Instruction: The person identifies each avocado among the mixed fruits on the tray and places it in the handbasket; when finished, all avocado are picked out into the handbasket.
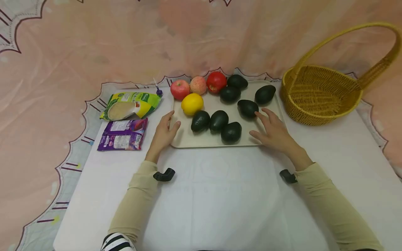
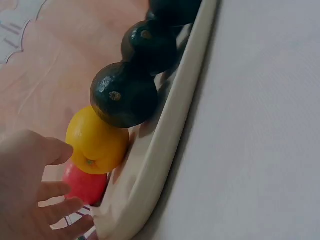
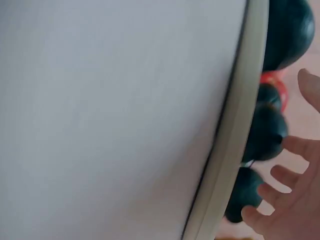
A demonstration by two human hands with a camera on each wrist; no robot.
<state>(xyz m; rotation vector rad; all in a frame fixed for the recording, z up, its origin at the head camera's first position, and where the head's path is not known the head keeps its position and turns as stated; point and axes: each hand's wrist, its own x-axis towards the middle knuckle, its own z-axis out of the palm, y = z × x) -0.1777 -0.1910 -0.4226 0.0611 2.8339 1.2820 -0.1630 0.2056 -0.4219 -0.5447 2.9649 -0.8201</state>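
A cream tray (image 1: pixel 207 143) carries several dark green avocados (image 1: pixel 218 121), a yellow fruit (image 1: pixel 192 104), a red apple (image 1: pixel 180 90), a small peach (image 1: pixel 198 85) and a glossy red fruit (image 1: pixel 216 82). My left hand (image 1: pixel 164 133) is at the tray's left edge, thumb and fingers apart and holding nothing; the left wrist view shows it beside the yellow fruit (image 2: pixel 97 140). Over the tray's right side, my right hand (image 1: pixel 272 130) has its fingers spread. One of its fingertips is at the edge of an avocado (image 1: pixel 247 108); whether they touch, I cannot tell.
To the right of the tray stands a yellow wicker basket (image 1: pixel 320 96) with a tall handle. Left of the tray lie a green and yellow bag (image 1: pixel 147 101) and a purple packet (image 1: pixel 122 135). A white cloth (image 1: pixel 220 195) covers the table in front.
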